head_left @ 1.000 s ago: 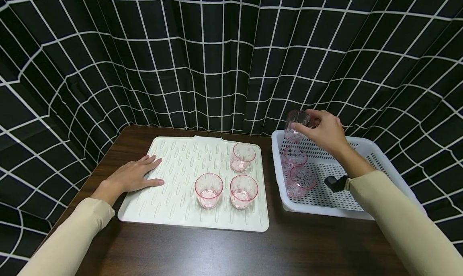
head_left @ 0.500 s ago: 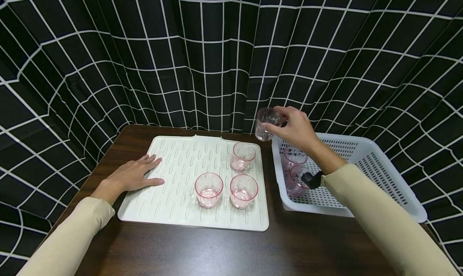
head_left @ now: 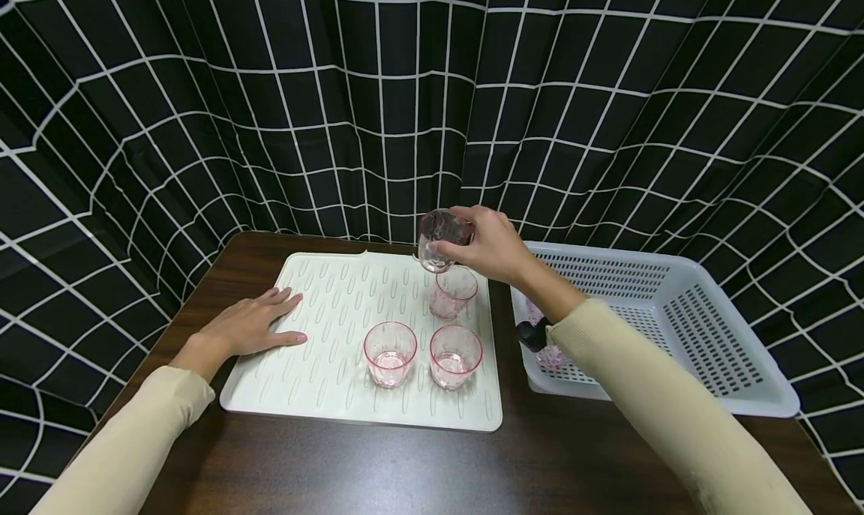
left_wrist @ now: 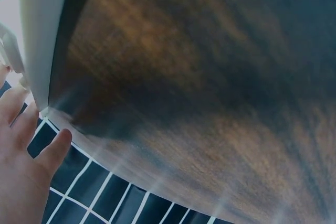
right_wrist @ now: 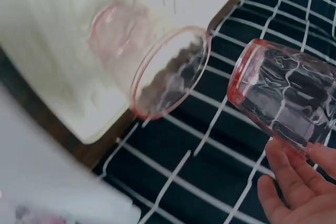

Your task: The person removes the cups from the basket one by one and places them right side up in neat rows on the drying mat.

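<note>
Pink-rimmed glass [head_left: 442, 241], pinched in right hand [head_left: 491, 247], just brought to one o'clock of drying mat [head_left: 331, 335], likely done with basket [head_left: 715, 342], with left hand [head_left: 246, 327] spread.

The head view is bright quite evenly and rather sharp, with one soft glare on the dark bench [head_left: 405, 470]. The left wrist view is more dim and hazy, shadow crossing the wood. In the right wrist view, the pale mat [right_wrist: 52, 30] is blurred; the held glass [right_wrist: 289, 95] looks clearer.

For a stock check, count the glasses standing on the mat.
3: the far glass, the near-left glass and the near-right glass. None seems fully hidden.
</note>
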Motion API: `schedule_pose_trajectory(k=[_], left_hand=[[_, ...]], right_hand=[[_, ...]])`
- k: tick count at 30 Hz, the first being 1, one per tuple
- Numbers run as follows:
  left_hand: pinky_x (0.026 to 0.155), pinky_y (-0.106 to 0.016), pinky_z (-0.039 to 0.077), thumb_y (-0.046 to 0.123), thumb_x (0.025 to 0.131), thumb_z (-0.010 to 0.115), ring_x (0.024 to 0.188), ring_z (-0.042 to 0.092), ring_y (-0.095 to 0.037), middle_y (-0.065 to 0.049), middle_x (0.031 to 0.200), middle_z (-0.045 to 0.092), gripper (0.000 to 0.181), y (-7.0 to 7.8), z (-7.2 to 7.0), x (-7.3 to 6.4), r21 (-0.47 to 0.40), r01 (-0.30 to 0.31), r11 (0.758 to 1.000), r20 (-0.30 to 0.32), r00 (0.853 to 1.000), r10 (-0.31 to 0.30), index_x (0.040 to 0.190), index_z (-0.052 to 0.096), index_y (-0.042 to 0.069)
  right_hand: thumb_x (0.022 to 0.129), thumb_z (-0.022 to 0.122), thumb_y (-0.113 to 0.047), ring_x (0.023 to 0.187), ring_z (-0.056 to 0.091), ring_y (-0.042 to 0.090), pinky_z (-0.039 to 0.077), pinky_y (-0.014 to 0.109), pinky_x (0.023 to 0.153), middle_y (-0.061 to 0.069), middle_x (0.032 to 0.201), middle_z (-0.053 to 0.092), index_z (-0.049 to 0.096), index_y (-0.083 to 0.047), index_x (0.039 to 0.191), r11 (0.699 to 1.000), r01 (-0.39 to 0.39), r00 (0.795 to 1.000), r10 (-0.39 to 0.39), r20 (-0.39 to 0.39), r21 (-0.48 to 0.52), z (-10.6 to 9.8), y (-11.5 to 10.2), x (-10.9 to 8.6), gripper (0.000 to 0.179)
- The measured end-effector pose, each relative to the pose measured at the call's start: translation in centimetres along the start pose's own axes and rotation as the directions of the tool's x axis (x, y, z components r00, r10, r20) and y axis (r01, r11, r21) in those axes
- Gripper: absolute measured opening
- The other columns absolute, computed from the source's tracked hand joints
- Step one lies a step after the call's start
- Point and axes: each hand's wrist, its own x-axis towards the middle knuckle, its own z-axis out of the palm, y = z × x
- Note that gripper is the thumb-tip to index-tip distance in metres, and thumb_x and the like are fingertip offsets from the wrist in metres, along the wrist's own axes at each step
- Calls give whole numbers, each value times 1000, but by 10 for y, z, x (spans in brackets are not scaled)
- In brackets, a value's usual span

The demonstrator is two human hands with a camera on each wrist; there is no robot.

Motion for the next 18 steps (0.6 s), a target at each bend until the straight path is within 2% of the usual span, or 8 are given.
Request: schedule_pose_trajectory(k=[3,8,15,18], left_hand=[[109,-69,26,78,84,52,144,26,-47,-25,157,32,99,1,-1,0,-1,0,1000,1,1000,0,153,38,7],[109,-69,26,78,84,52,144,26,-47,-25,157,32,100,2,-1,0,0,0,1000,3,1000,0,153,38,7],[109,-69,27,77,86,52,144,27,-47,-25,157,32,98,1,-1,-1,5,-7,1000,0,1000,7,153,38,6],[108,-68,27,77,86,51,144,27,-47,-24,157,32,98,1,-1,-1,14,-6,1000,3,1000,6,153,38,7]], right_hand=[[85,79,-39,84,62,21,51,32,66,10,99,67,56,2,137,1000,-1,999,0,41,16,11,-8,3,71],[84,80,-36,89,66,20,55,31,71,11,110,69,58,2,136,999,13,994,-16,111,35,30,-19,9,68],[83,80,-39,114,62,22,52,38,93,13,128,66,57,1,137,999,14,984,-7,178,-37,52,-26,16,71],[84,79,-39,117,62,23,51,39,95,12,128,66,59,-1,136,998,10,979,3,202,-63,60,-25,18,68]])
